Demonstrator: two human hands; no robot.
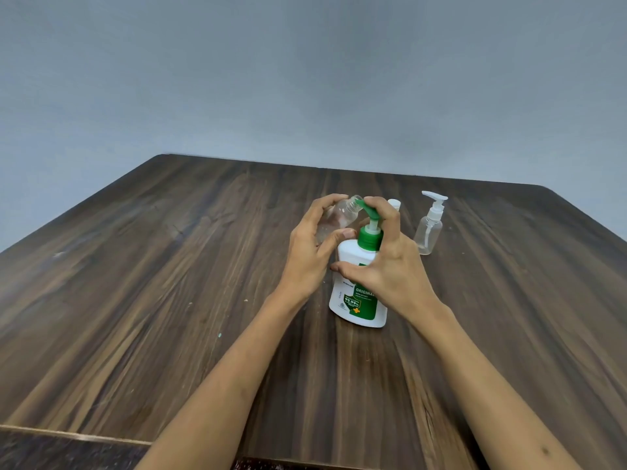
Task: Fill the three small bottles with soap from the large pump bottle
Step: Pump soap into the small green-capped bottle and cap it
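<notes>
Left hand (pixel 310 247) grips tilted small bottle (pixel 339 218) (uncapped) at nozzle — right hand (pixel 386 262) clasps pump bottle (pixel 349 293).

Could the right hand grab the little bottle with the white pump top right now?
Probably not straight away. The right hand is busy on the big soap bottle, fingers over its green pump. The little pump bottle stands just beside it, with nothing between, so once it lets go, likely yes.
</notes>
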